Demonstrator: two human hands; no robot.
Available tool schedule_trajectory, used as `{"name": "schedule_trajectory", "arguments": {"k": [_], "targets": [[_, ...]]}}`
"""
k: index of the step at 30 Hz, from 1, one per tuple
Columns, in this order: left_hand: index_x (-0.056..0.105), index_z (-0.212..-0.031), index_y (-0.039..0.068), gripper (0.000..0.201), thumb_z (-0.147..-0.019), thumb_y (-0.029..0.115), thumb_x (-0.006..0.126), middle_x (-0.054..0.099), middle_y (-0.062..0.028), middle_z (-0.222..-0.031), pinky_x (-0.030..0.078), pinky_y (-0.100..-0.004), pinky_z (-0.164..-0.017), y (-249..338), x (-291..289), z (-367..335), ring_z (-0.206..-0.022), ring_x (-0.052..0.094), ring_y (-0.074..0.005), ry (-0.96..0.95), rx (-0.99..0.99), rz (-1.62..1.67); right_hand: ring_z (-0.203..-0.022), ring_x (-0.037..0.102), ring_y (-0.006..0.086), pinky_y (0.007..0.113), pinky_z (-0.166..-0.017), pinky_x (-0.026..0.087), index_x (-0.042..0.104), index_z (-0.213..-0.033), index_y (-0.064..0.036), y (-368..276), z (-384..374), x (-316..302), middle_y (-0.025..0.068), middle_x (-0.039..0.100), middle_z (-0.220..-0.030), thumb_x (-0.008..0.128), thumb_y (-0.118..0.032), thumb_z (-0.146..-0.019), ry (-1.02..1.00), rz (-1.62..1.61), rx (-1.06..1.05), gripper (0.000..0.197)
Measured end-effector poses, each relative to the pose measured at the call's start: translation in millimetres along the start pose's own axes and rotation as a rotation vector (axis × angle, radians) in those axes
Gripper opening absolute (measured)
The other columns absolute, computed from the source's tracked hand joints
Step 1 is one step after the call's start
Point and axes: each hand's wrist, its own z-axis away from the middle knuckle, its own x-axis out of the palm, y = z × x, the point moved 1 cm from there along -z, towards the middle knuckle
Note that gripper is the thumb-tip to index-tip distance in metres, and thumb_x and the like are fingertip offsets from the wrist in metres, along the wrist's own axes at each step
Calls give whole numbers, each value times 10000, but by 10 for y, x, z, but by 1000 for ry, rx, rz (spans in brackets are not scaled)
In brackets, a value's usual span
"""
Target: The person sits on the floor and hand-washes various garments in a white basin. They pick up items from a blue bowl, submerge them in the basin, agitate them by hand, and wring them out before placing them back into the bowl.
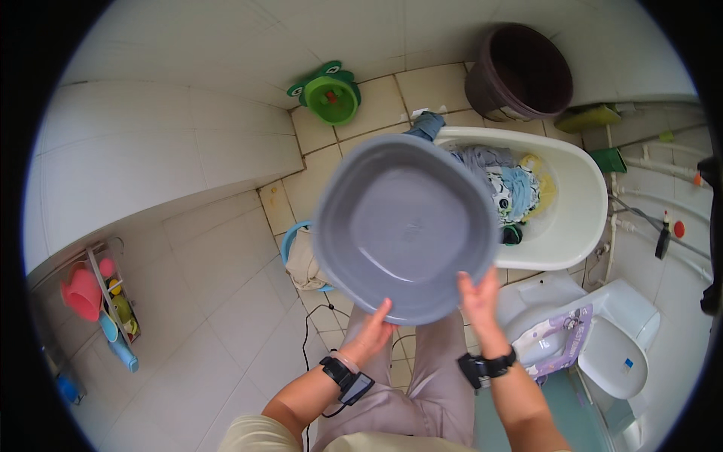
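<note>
A large grey plastic basin (410,218) is held up in front of me, its inside facing me with nothing in it. My left hand (370,331) grips the near rim with the thumb on the inside; its other fingers are hidden beneath. At the near right corner of the rim, my right hand (480,297) is closed the same way. Behind the basin and to its right stands a white baby bathtub (576,215). Wet-looking clothes (520,188) in blue, white and yellow lie in the tub, partly covered by the basin.
A dark bucket (520,73) stands at the back right, a green frog-shaped potty (331,98) at the back. Left of the basin, a blue tub (289,239) holds beige cloth (305,260). A toilet (538,331) and pipes (663,169) are right; a wall rack (113,294) is left.
</note>
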Motion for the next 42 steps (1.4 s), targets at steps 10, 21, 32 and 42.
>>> {"name": "schedule_trajectory", "arguments": {"k": [10,21,32,42], "targets": [[552,-1047,14,198,-873,101,588,635,-131,-915,606,-391,-598,1271,-1894,-1838,-724,667,-275,553,148,221,-717,631,117,246,-627,513,465,-1356,-96,495,-270,736,131,583,-1247,652,-181,-898,-358,-202,451,502],[550,-1068,15,234,-920,191,597,653,-143,-970,616,-440,-693,1370,-3008,-3497,-817,679,-301,459,43,300,-724,642,141,264,-613,524,521,-1271,-51,2073,-559,-452,53,618,-1034,584,-165,-932,-136,137,761,363],[538,-1227,87,304,-938,170,585,609,-40,-1034,468,-244,-776,1043,-1274,-2131,-851,586,-118,453,489,-274,-920,653,351,402,-799,527,578,-1210,-43,2813,-2299,77,222,660,-1046,682,-150,-793,-232,476,94,443],[492,-1288,71,427,-883,23,623,569,-41,-1139,471,-270,-810,-428,712,-3286,-986,563,-130,-139,441,-914,-1404,226,402,618,-1109,182,360,-1440,-368,2714,-3397,774,159,306,-1507,812,-310,-696,-498,1102,-131,873]]}}
